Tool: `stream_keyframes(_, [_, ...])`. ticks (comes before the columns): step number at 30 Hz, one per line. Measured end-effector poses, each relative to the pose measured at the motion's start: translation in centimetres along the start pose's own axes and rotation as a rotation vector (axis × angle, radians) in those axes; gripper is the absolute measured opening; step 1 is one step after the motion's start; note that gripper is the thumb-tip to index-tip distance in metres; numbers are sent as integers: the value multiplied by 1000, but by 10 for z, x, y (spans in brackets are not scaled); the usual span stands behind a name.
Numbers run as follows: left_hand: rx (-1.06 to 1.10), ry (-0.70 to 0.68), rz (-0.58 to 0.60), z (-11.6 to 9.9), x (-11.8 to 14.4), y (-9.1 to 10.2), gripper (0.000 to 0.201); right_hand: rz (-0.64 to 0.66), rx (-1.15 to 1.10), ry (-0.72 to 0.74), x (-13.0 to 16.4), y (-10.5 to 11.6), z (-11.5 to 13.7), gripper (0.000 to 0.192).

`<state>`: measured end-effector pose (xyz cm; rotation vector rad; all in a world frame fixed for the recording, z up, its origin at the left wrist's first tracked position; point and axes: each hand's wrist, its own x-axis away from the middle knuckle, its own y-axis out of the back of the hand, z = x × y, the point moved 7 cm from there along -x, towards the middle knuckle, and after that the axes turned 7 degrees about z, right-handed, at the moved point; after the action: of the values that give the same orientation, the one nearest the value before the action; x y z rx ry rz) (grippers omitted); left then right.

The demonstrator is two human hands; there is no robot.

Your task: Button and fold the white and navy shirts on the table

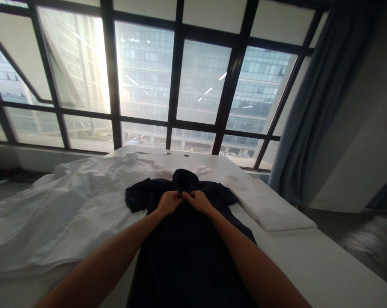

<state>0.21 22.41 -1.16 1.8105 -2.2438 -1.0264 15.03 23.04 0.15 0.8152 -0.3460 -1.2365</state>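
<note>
A dark short-sleeved shirt (190, 252) lies spread on the white table, its collar (184, 177) toward the window and its sleeves out to both sides. Just below that collar, my left hand (170, 202) pinches the shirt's front with closed fingers. My right hand (198, 201) is closed on the same spot from the other side, and the two thumbs nearly meet. Whatever small part of the shirt sits between the fingertips is too dark and small to make out.
Crumpled white cloth (84, 196) covers the table's left side. A folded white cloth (273, 205) lies on the right of the white table (309, 256). Beyond stand a dark-framed window (145, 72) and, to the right, a blue-grey curtain (312, 119).
</note>
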Motion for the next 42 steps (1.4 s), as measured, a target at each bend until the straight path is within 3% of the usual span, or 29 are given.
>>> stream_keyframes(5, [-16,1,8,-2,1,-1,31,129,-68,50,-6,-9,-7,36])
stream_keyframes(12, [-127,31,2,-9,3,1,27,-42,-129,38,-6,-2,-9,14])
stream_keyframes(17, [-283,117,-70,-11,6,8,24,-38,-277,90,-5,-2,-3,16])
stream_keyframes(23, [-331,67,-30,-19,10,5,20,72,-367,130,-6,-9,-1,15])
stream_keyframes(31, [-165,9,-78,-9,7,1,16,116,-352,103,-3,-9,-2,15])
stream_keyframes(42, [-94,-59,-17,-13,5,1,20,100,-264,129,-3,-9,0,15])
